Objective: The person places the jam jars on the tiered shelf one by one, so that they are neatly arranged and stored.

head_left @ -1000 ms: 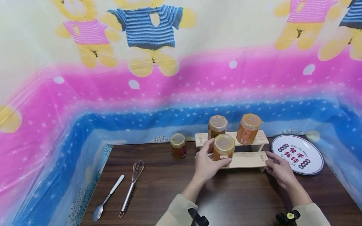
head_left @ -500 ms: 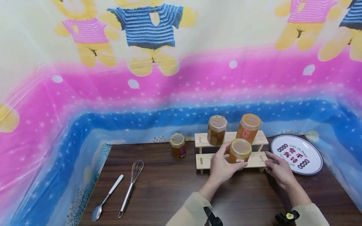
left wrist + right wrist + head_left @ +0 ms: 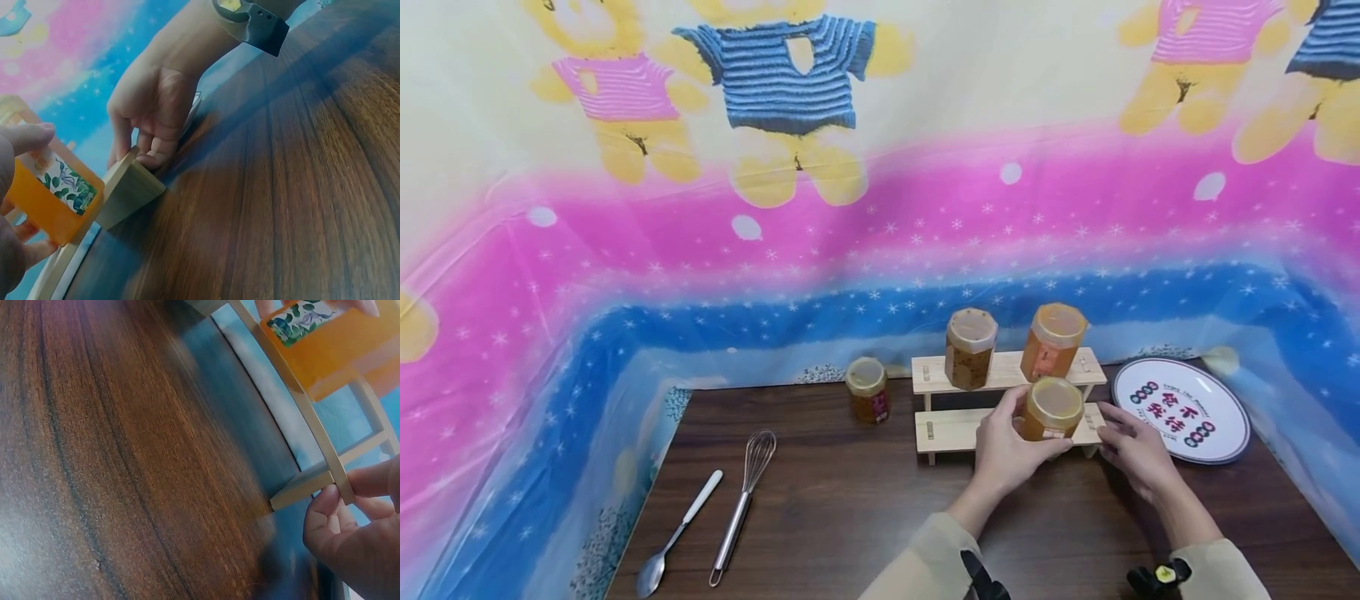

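Note:
My left hand grips a jar of amber honey, fingers on its left side and thumb across its front. The jar is upright at the right part of the lower board of a two-step wooden rack, its base right at the board in the right wrist view. A leafy label shows on it in the left wrist view. At the board's right end my right hand pinches the edge between thumb and fingers. On the upper board stand a darker jar and an orange jar.
A smaller dark jar stands on the table left of the rack. To the right lies a white plate with red lettering. A whisk and a white-handled spoon lie at the left. A patterned cloth hangs behind.
My left hand has carried the honey jar rightward along the lower board, from its left part to its right part, and slightly down. The right hand has stayed at the board's end.

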A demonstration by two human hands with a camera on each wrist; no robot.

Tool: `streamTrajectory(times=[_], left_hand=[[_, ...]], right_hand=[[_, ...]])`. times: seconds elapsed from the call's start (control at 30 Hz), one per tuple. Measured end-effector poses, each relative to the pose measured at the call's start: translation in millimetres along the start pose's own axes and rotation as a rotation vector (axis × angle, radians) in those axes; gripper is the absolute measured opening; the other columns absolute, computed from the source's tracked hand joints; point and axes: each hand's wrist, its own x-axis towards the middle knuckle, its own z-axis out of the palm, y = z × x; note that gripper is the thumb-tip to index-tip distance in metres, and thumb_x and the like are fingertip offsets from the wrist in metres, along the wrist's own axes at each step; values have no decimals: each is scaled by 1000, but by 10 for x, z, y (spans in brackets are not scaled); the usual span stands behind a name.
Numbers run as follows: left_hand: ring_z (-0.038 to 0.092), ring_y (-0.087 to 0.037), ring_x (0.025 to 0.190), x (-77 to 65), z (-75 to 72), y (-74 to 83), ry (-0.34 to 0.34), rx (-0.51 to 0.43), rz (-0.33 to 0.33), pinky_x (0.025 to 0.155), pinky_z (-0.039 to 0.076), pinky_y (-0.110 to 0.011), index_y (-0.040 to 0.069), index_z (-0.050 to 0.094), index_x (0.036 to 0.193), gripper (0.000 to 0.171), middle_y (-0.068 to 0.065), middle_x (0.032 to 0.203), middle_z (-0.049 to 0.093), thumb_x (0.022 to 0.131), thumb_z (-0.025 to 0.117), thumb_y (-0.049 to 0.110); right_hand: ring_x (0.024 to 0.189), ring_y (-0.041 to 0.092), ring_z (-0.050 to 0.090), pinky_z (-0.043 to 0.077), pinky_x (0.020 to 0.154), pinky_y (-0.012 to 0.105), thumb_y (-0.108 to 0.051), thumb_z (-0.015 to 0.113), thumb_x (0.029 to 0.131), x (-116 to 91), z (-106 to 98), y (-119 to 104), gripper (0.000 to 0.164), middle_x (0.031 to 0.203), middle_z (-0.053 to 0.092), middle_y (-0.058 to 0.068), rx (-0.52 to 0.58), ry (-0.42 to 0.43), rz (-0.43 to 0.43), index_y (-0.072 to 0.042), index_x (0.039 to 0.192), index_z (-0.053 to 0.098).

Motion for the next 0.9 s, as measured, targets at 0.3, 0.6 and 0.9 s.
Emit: streamTrajectory(times=[0.3,0.6,0.9], left_hand=[[59,1,116,21,87,30,3,24,-28,96,52,-33,38,56,140,78,21,129,64,74,97,35],[59,0,117,60,136,73,26,60,-71,99,50,-32,35,57,142,80,20,129,65,73,98,34],[55,-7,125,59,138,89,27,106,-87,105,48,-41,33,56,144,81,13,134,58,74,97,38]], right_hand=[[104,-2,59,55,91,26,-14,46,111,4,0,-1,61,156,34,27,15,-7,2,-5,166,19],[104,-1,59,55,92,27,-13,46,110,4,-1,-5,61,154,35,26,11,-7,-1,-5,165,20],[104,-2,59,55,91,26,-15,45,111,24,-6,16,60,155,35,25,9,-7,5,-6,166,20]])
